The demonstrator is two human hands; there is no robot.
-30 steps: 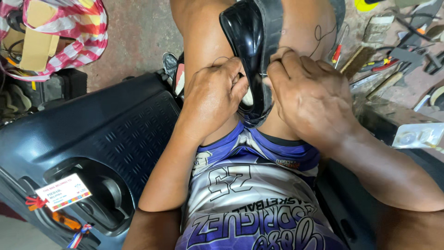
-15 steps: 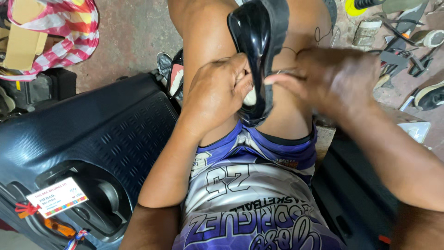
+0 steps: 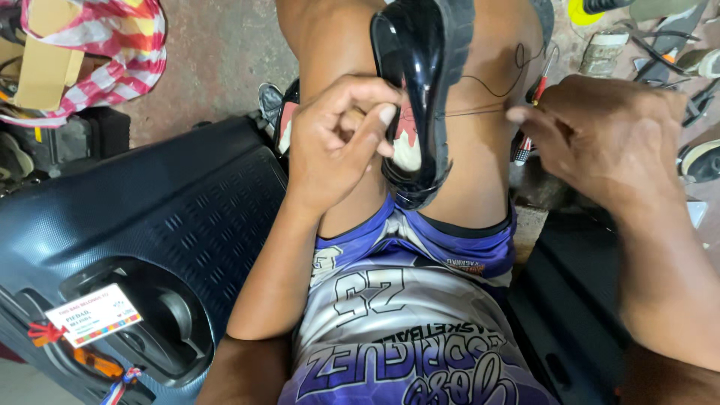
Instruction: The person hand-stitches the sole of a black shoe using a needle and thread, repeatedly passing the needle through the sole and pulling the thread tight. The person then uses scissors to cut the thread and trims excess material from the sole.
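A glossy black shoe [image 3: 420, 67] stands heel-down between my bare thighs, its sole edge turned right. My left hand [image 3: 337, 142] grips the shoe's heel part, thumb pressed inside against the pale lining. My right hand [image 3: 600, 139] is pinched shut on a thin dark thread [image 3: 480, 112] that runs taut from the shoe's sole edge to my fingertips. More thread loops over my right thigh [image 3: 487, 86]. I wear purple and white sports shorts [image 3: 397, 315].
A dark hard-shell suitcase [image 3: 150, 240] with a white tag [image 3: 91, 315] lies at my left. A red-and-white striped bag [image 3: 112, 45] holding cardboard sits at top left. Tools, shoes and a red-handled tool [image 3: 536, 94] are scattered on the concrete floor at right.
My right hand has pulled away from the shoe to the right, drawing the thread out taut. My left hand has kept its grip on the shoe.
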